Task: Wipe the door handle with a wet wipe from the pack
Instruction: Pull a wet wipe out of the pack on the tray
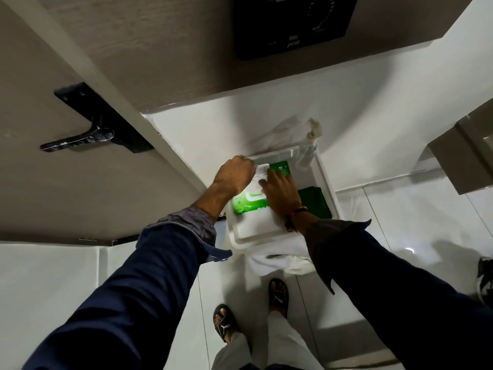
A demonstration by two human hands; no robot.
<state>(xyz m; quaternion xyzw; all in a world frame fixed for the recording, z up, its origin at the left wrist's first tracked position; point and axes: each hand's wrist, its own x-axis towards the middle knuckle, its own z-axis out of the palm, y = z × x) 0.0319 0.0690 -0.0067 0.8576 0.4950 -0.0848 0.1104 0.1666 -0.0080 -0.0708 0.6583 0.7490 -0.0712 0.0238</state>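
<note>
— So, what's nearest to you, taking the white tray [324, 180] as your mark?

— My own feet in black sandals [278, 294], on the pale floor tiles just nearer than the tray. A white cloth [269, 264] hangs under the tray's near edge.

— And your hands?

— Both are over the tray, side by side, on the green and white pack of wipes [246, 202] lying in its left half. My right hand [280, 192] lies flat on the pack, fingers spread, pressing it down. My left hand [234, 176] is at the pack's far left end, fingers curled at the white flap [262, 169] there; I can't tell whether they actually pinch it or a wipe, since my knuckles hide the tips.

— Anything else in the tray?

— A dark green cloth [314, 202] in the right half, just beside my right wrist. At the far right corner stands a clear spray bottle [309, 148].

— Where's the door handle?

— Well left of the tray and beyond it: a black lever [77, 141] on a black plate, on the grey-brown door [40, 182]. Nothing touches it.
</note>
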